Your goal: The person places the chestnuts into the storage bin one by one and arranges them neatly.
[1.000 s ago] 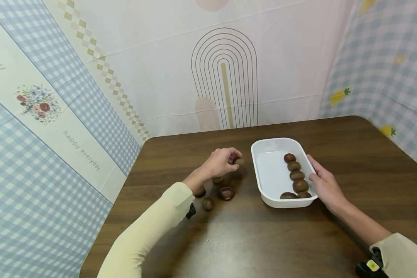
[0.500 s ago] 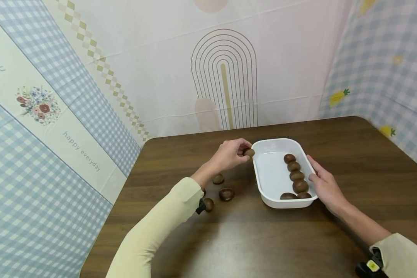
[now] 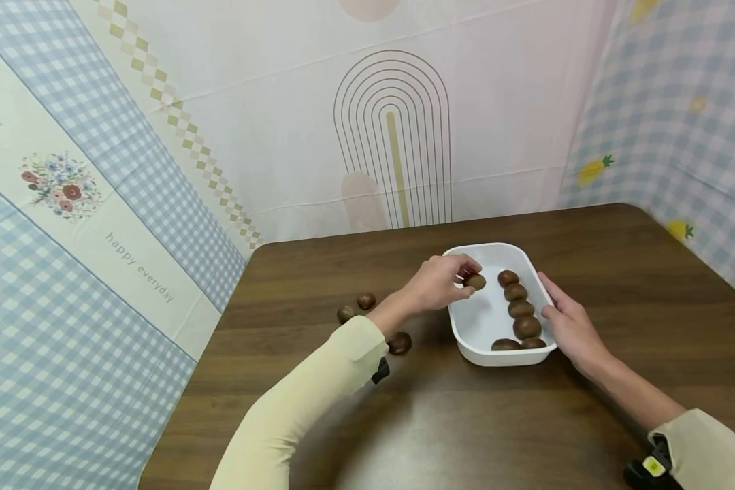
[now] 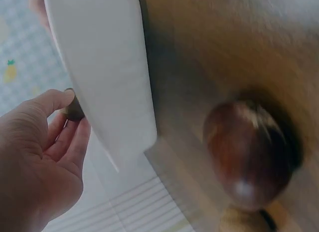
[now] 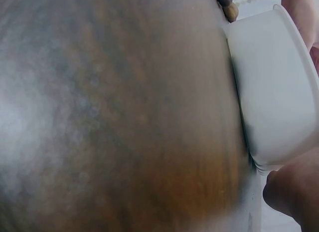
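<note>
Between thumb and fingers, my left hand (image 3: 437, 284) pinches a brown chestnut (image 3: 476, 282) over the left part of a white rectangular tray (image 3: 473, 320). The left wrist view shows this pinched chestnut (image 4: 74, 110) right at the tray's rim. A row of several chestnuts (image 3: 520, 309) lines the tray's right side, bending left along its near end. My right hand (image 3: 572, 330) holds the tray's right wall, thumb at the rim and the other fingers mostly hidden on the outside.
Left of the tray, loose chestnuts (image 3: 399, 343) lie on the dark wooden table (image 3: 465, 422), partly hidden behind the left forearm. A large chestnut (image 4: 249, 154) shows close up in the left wrist view. Patterned cloth (image 3: 282, 136) hangs behind the table.
My left hand has carried the chestnut rightward from the table, across the tray's left rim and over its inside. More loose chestnuts show behind the forearm. The right hand and tray stay put.
</note>
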`<act>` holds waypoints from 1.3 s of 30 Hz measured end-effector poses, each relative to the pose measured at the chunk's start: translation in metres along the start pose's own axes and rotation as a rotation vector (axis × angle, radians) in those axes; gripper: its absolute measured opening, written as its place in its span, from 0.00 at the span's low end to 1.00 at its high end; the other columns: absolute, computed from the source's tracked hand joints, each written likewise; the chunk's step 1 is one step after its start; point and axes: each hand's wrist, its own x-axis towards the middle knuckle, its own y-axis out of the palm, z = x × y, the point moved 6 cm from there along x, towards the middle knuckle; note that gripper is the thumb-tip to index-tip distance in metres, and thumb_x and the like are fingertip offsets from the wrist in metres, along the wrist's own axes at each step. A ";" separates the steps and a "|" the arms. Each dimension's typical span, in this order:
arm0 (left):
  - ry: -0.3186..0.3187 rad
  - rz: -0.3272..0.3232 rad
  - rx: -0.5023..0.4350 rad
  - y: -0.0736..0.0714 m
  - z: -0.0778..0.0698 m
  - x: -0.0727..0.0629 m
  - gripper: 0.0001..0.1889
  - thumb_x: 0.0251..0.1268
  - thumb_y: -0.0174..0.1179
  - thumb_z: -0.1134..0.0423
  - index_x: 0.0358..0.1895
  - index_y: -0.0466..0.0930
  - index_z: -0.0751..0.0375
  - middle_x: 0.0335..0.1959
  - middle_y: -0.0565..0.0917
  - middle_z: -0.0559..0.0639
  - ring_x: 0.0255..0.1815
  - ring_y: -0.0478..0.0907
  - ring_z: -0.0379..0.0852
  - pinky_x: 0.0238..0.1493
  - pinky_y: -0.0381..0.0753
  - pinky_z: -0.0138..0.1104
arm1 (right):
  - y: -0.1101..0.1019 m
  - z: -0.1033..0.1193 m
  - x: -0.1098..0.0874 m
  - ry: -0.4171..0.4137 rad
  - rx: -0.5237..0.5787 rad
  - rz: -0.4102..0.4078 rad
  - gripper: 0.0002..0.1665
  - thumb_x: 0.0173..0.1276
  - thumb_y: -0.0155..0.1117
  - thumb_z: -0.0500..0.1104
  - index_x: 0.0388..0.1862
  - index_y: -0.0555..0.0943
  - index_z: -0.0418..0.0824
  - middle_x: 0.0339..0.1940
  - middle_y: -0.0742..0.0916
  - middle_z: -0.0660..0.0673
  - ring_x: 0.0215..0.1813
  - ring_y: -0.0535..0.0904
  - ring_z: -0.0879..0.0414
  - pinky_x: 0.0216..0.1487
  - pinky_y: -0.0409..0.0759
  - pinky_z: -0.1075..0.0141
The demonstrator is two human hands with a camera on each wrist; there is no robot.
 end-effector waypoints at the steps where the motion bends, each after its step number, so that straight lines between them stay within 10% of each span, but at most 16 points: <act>1: 0.007 0.007 0.010 0.003 -0.002 0.001 0.19 0.73 0.69 0.63 0.64 0.83 0.59 0.56 0.88 0.45 0.54 0.84 0.34 0.56 0.75 0.23 | 0.000 0.000 0.000 -0.001 0.001 0.000 0.37 0.86 0.37 0.36 0.90 0.46 0.44 0.87 0.57 0.32 0.80 0.58 0.31 0.52 0.69 0.83; 39: 0.060 0.287 0.201 0.062 -0.046 -0.002 0.17 0.69 0.73 0.62 0.59 0.88 0.49 0.48 0.89 0.37 0.48 0.81 0.30 0.50 0.74 0.21 | 0.004 0.005 -0.010 -0.038 0.055 -0.023 0.38 0.83 0.38 0.33 0.89 0.47 0.39 0.86 0.56 0.30 0.80 0.57 0.33 0.53 0.67 0.86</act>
